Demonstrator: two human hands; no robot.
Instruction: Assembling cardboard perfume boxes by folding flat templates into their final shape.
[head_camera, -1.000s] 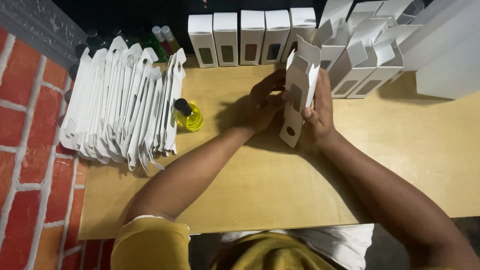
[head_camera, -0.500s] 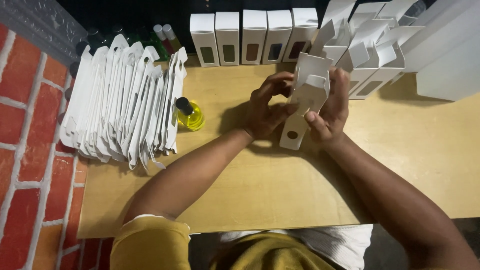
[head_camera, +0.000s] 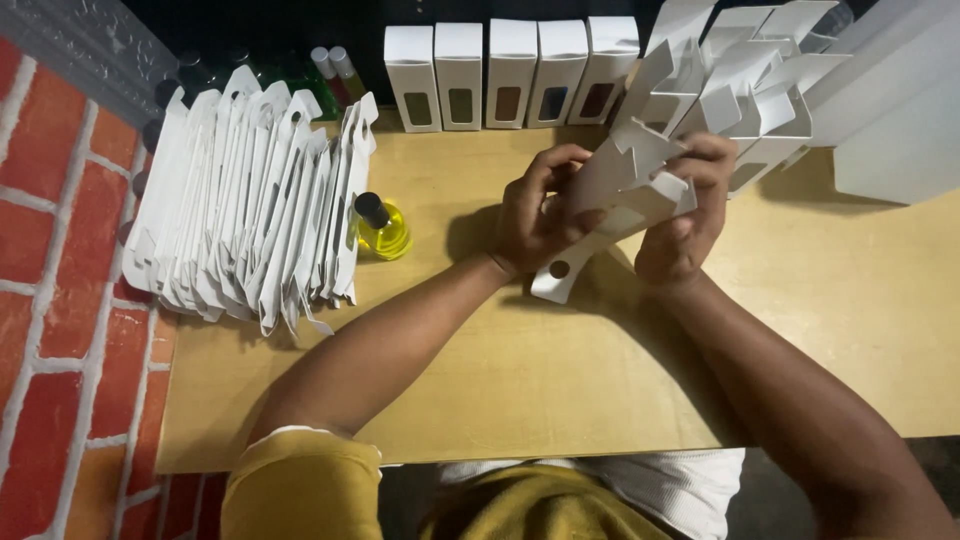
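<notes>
Both hands hold one small white cardboard box (head_camera: 620, 205) above the wooden table (head_camera: 560, 370). The box is tilted, its hang tab with a round hole pointing down-left and its end flaps open at the upper right. My left hand (head_camera: 535, 215) grips its left side with curled fingers. My right hand (head_camera: 685, 220) clasps the right side, fingers over the open flaps. A small bottle of yellow liquid with a black cap (head_camera: 383, 228) stands on the table left of my hands.
A stack of flat white box blanks (head_camera: 250, 205) leans at the left. Several assembled white boxes with windows (head_camera: 510, 75) line the back edge. More open-flapped boxes (head_camera: 760, 90) crowd the back right. A brick wall (head_camera: 60, 330) borders the left.
The box has tipped from nearly upright to a slant, its top swinging right. Both hands shifted up along it and now work at the open flaps.
</notes>
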